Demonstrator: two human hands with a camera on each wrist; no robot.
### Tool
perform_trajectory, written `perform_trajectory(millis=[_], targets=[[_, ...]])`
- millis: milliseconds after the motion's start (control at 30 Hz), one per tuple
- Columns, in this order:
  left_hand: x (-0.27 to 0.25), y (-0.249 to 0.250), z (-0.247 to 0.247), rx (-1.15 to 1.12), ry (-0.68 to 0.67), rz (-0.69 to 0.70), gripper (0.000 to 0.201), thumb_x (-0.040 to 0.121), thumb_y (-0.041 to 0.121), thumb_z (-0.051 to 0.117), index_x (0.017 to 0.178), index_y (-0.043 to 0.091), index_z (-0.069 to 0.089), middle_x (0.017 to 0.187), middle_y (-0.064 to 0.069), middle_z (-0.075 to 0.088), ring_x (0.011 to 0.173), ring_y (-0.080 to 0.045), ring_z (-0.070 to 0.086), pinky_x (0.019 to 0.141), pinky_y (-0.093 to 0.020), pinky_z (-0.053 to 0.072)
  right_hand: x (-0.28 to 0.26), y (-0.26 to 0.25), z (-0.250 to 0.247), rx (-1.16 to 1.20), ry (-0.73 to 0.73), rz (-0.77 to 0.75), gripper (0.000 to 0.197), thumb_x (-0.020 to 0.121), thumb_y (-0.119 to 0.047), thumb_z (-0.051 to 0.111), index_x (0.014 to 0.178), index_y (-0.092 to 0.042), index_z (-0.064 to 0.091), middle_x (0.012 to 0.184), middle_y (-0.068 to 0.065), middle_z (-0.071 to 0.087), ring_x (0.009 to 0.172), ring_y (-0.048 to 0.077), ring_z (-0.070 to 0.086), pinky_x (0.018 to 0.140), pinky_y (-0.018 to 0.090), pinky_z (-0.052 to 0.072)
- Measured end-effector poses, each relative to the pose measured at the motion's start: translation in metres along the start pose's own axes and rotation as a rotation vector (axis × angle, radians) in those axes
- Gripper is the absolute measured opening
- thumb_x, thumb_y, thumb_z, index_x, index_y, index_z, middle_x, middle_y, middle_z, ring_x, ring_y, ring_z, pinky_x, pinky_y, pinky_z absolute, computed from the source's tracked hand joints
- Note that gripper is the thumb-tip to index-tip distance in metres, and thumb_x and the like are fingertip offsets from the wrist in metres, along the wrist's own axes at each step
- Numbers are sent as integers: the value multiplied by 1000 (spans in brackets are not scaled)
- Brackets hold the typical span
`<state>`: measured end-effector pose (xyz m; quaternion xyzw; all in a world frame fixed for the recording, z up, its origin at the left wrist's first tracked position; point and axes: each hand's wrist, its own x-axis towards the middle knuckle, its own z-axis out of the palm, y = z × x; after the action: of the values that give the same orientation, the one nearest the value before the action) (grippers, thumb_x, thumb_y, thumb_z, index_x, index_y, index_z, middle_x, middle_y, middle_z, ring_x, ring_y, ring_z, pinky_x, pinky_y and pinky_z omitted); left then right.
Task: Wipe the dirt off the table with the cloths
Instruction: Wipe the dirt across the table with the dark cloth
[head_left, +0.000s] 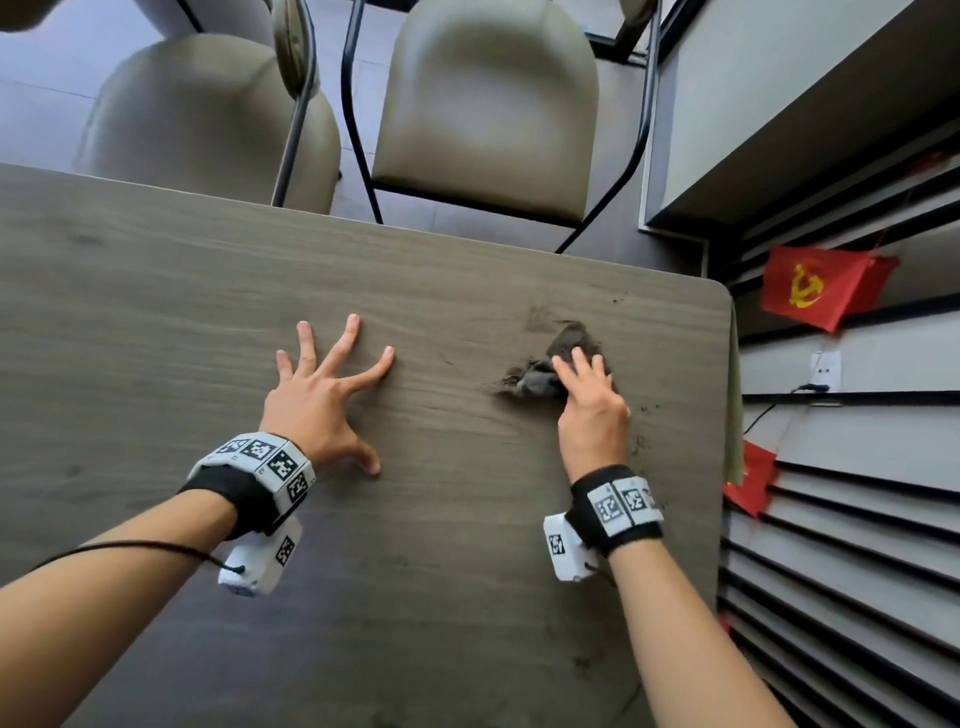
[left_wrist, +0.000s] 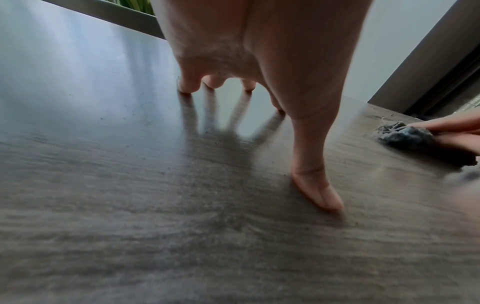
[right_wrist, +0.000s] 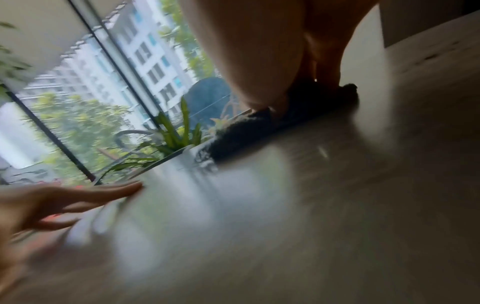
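While left hand splays on table, right hand presses cloth

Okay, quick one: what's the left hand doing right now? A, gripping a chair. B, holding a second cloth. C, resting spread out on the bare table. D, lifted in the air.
C: the left hand lies with fingers splayed and fingertips on the table, while the right hand presses the cloth.

Two beige padded chairs with black metal frames stood at twelve o'clock; a red cloth flag hung at two o'clock; a green potted plant sat by the window.
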<state>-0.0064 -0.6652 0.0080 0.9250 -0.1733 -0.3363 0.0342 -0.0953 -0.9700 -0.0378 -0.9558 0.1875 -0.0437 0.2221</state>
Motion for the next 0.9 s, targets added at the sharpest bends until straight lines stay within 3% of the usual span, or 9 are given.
perform_trajectory(millis=[133, 233, 400, 500, 567, 700, 767, 900], targets=[[1, 0, 1, 3, -2, 4, 146, 33, 73, 87, 150, 63, 0, 162, 15, -30, 148, -44, -25, 120, -66, 6, 56, 7, -1, -23, 74, 72, 50, 83, 11, 50, 119, -17, 70, 133, 14, 59, 124, 40, 53, 107, 49, 40], [1, -1, 1, -3, -2, 2, 145, 34, 73, 87, 150, 63, 1, 162, 15, -30, 148, -43, -25, 120, -66, 5, 114, 10, -9, -78, 51, 56, 49, 85, 5, 46, 122, -19, 68, 134, 12, 59, 122, 38, 54, 105, 41, 40], [-1, 0, -1, -7, -2, 5, 145, 34, 74, 87, 150, 64, 0, 161, 17, -33, 148, -42, -26, 120, -65, 6, 189, 7, -36, 22, -24, 231, 39, 92, -6, 49, 116, -26, 72, 114, 13, 69, 103, 32, 62, 95, 27, 46], [-2, 0, -2, -18, -1, 1, 145, 34, 72, 88, 149, 65, 0, 160, 18, -33, 148, -41, -26, 120, -65, 7, 169, -2, -45, 87, 100, 129, 41, 89, -2, 48, 115, -22, 72, 112, 9, 71, 102, 29, 65, 96, 26, 47], [-2, 0, -1, -22, 5, 0, 145, 34, 72, 88, 147, 67, -1, 159, 20, -33, 148, -40, -27, 120, -65, 11, 130, -4, -39, 113, 157, 20, 43, 86, 2, 48, 116, -19, 71, 118, 9, 69, 109, 29, 64, 100, 33, 48], [-2, -1, 0, -18, 11, 4, 145, 33, 72, 88, 147, 68, -1, 160, 20, -32, 149, -39, -26, 120, -65, 12, 36, -17, -3, -39, -58, 47, 47, 91, 0, 47, 127, -25, 63, 143, 11, 50, 127, 39, 48, 105, 48, 39], [-2, -1, 0, -8, 11, 2, 145, 33, 73, 88, 148, 67, 0, 161, 20, -31, 149, -40, -24, 119, -65, 13, 24, -24, 8, -88, -99, 96, 47, 95, -3, 46, 132, -29, 58, 150, 8, 42, 135, 38, 39, 108, 50, 34], [-3, 1, -3, 9, -12, -3, 145, 32, 73, 88, 149, 66, 1, 161, 19, -30, 150, -42, -23, 118, -66, 14, -6, -47, 13, -124, -145, 46, 43, 95, -9, 50, 130, -32, 60, 147, 5, 47, 127, 37, 49, 99, 47, 45]])
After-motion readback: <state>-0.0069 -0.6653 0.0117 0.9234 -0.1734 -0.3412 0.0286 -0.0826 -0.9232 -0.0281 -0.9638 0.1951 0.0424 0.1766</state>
